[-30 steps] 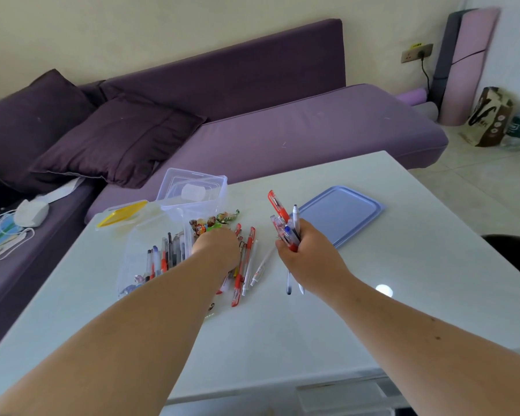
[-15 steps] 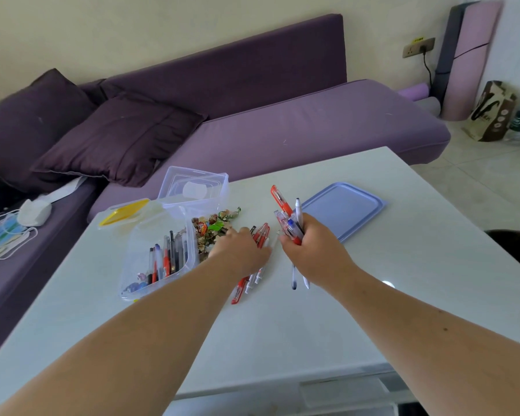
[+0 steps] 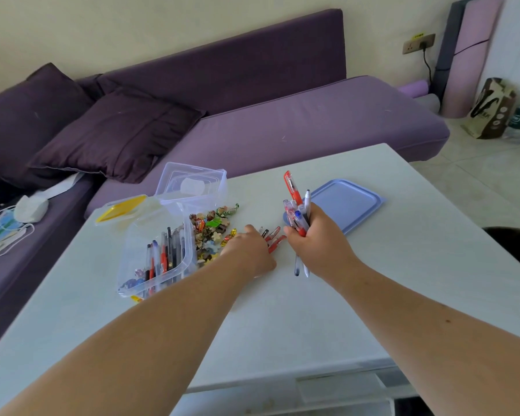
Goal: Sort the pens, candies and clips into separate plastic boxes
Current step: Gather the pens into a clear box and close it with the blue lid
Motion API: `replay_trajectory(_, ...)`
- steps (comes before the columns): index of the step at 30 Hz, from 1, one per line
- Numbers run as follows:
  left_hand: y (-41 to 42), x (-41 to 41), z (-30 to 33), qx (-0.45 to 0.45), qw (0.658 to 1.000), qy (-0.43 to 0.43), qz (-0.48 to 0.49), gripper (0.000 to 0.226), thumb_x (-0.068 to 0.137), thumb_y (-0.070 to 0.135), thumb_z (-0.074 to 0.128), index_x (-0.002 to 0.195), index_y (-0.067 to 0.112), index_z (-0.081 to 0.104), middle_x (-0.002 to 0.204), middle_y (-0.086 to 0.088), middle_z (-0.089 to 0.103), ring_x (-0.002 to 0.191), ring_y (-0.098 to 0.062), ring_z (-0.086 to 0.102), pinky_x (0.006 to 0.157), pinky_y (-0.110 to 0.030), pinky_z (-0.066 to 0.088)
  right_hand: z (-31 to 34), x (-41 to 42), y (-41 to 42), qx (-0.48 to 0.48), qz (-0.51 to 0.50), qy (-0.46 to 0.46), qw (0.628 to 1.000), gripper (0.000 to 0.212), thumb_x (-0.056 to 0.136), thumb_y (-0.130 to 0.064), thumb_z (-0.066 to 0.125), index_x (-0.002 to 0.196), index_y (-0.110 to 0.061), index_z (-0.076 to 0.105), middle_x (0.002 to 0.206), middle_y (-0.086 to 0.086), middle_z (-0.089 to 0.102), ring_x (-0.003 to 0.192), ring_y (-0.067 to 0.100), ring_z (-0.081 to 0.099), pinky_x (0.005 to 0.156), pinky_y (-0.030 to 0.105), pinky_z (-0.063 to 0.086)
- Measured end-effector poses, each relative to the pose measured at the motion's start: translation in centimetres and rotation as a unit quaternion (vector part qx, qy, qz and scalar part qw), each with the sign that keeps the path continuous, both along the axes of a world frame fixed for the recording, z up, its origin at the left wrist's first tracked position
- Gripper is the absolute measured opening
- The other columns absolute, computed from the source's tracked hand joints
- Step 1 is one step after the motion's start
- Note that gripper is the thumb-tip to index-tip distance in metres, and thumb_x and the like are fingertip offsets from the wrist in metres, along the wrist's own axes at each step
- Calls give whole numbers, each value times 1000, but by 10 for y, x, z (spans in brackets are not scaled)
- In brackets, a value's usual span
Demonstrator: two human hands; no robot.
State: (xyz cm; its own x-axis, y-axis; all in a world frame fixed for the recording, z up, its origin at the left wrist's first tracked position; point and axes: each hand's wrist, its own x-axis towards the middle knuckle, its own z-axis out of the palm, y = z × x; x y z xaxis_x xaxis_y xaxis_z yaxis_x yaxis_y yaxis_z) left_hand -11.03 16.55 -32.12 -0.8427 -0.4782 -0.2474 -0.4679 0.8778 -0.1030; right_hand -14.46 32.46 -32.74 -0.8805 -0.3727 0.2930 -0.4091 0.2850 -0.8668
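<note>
Pens (image 3: 297, 219) bunched in our right hand's (image 3: 318, 241) curled fingers; our left hand (image 3: 248, 249) lies over loose red pens (image 3: 273, 240) beside it, finger spread impossible to tell.

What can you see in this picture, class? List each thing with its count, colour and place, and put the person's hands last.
Table: one, white, in front of the sofa.
Pen box: one, clear, table's left; holds pens and some candies.
Empty box: one, clear, behind the pen box.
Yellow lid: one, far-left table corner.
Blue lid: one, behind the right hand.
Candy pile: many, mixed colours, right of the pen box.
Loose pens: a few, mostly red, between the hands.
Sofa: one, purple, two dark cushions.
Left hand: on the loose pens; grip hidden.
Right hand: grips a pen bunch, red, blue, white.
</note>
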Motion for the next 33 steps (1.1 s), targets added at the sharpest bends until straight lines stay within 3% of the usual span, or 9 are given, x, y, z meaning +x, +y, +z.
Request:
replay_trajectory(6,2,4,-3,3,1000,15,-7,35,87,25,54,115,5,48,107,-11,61,96,-29,63,77,-39,57,-2,3,4,12,19,-21,1000,11,98,-36,61,91,-34,52,64,-9,54,50,5,58,42,14,42)
replay_trajectory(11,0,8,-4,-1,999,39,-30,16,88,23,54,99,12,54,89,-4,60,79,-22,62,59,-32,50,-3,2,4,23,18,-27,999,8,97,-34,61,101,-29,56,71,-9,58,60,-1,60,45,11,42)
replay_trajectory(14,-3,11,-3,27,997,73,-6,9,87,23,52,93,17,52,82,0,60,69,-17,60,51,-28,43,-3,3,5,17,15,-35,999,8,97,-36,61,95,-32,54,65,-10,57,53,1,60,42,11,41)
replay_trajectory(17,-13,12,3,98,985,138,23,13,90,28,52,99,18,51,84,-2,62,73,-21,63,62,-34,54,-1,4,7,8,13,-36,999,13,98,-37,59,90,-34,50,64,-17,58,47,5,60,39,12,40)
replay_trajectory(19,-19,12,7,190,956,219,33,16,93,32,56,103,20,52,84,-2,64,74,-20,65,67,-37,58,0,4,6,0,4,-30,1000,11,98,-37,59,92,-35,50,64,-11,55,48,6,59,39,14,41)
replay_trajectory(23,-23,17,16,326,857,394,60,19,84,42,68,90,30,54,70,6,62,56,-8,55,56,-28,47,4,4,5,-42,-6,-31,999,13,97,-33,63,108,-32,58,67,-12,54,58,4,58,45,14,45)
replay_trajectory(27,-18,24,19,429,744,493,141,20,75,40,70,86,28,59,73,-2,62,69,-18,62,71,-46,59,6,9,3,-75,-3,-46,996,15,98,-32,65,111,-31,59,73,-12,60,67,0,60,50,9,45)
replay_trajectory(29,-14,26,20,457,696,528,168,15,76,37,69,83,30,59,68,7,60,70,-17,62,72,-48,59,4,12,1,-82,-2,-63,995,21,98,-31,66,118,-28,59,76,-9,59,63,-2,61,46,8,43)
replay_trajectory(33,-1,27,22,474,657,559,176,13,76,35,70,75,37,58,67,13,61,74,-21,67,70,-42,58,2,13,-2,-87,-7,-81,993,23,98,-31,67,119,-26,59,81,-5,63,61,-2,63,45,8,43)
